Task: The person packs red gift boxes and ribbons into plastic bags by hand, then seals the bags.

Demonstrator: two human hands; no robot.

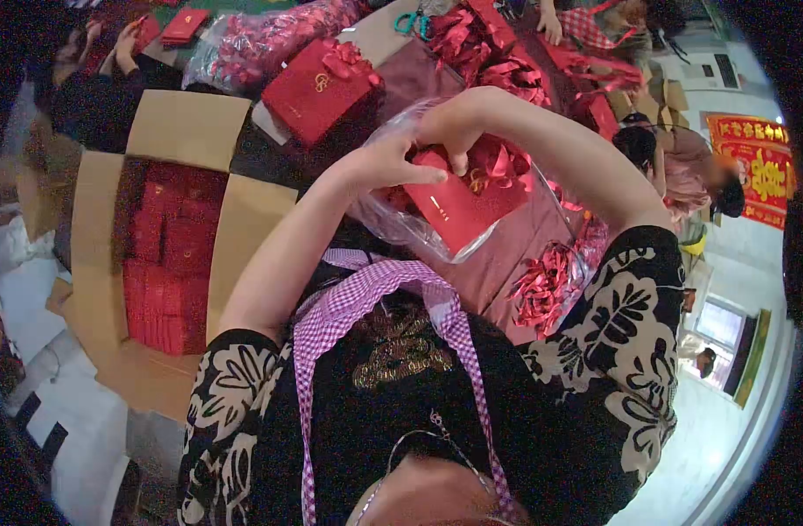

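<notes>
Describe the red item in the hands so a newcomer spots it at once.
Find the maroon tabletop, then the clear plastic beneath the hands. There, the left hand and right hand hold a red item with small pale lettering. Unlike the red package beyond, marked in gold, this one is held.

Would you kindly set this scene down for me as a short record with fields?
Left hand: thumb on a red packet
Right hand: at the packet's upper end, grip partly hidden
Around the packet: clear plastic
Left side: open cardboard box holding red items
Ahead: red box with gold lettering
Near right elbow: red ribbons
Worn: purple-checked strap
</notes>
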